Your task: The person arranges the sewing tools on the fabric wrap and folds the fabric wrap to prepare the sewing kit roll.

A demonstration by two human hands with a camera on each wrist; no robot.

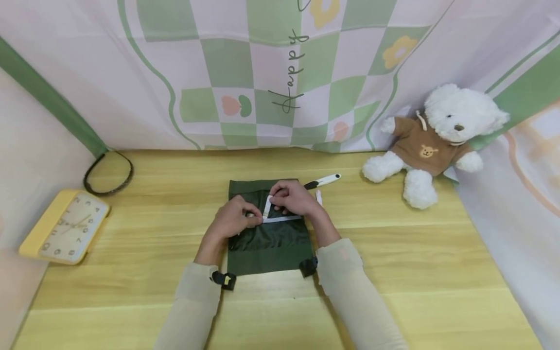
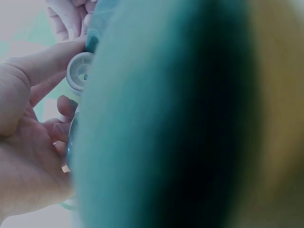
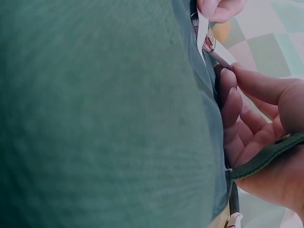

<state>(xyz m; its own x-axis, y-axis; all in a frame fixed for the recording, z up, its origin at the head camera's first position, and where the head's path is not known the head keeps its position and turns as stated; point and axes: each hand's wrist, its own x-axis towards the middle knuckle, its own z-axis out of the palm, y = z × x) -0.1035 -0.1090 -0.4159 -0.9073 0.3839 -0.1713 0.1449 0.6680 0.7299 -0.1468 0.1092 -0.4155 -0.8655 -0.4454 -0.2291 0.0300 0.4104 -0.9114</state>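
A dark green fabric pouch (image 1: 267, 262) lies flat on the table, with a white strip (image 1: 284, 219) across its middle. My left hand (image 1: 232, 216) pinches the strip's left end. My right hand (image 1: 295, 197) pinches a narrow white piece (image 1: 267, 206) that slants up from there; in the right wrist view a shiny coppery part (image 3: 209, 43) sits at its end. What kind of thing this is, I cannot tell. A green strap (image 3: 270, 154) crosses in front of the right hand. A round white part (image 2: 79, 72) shows by the left fingers. Green cloth blocks much of both wrist views.
A white-and-black handled tool (image 1: 325, 180) lies beyond the right hand, near a small white item (image 1: 319, 197). To the left are a yellow clock (image 1: 70, 228) and a dark loop (image 1: 109, 192). A white teddy bear (image 1: 430, 141) sits back right against the patterned curtain (image 1: 271, 58).
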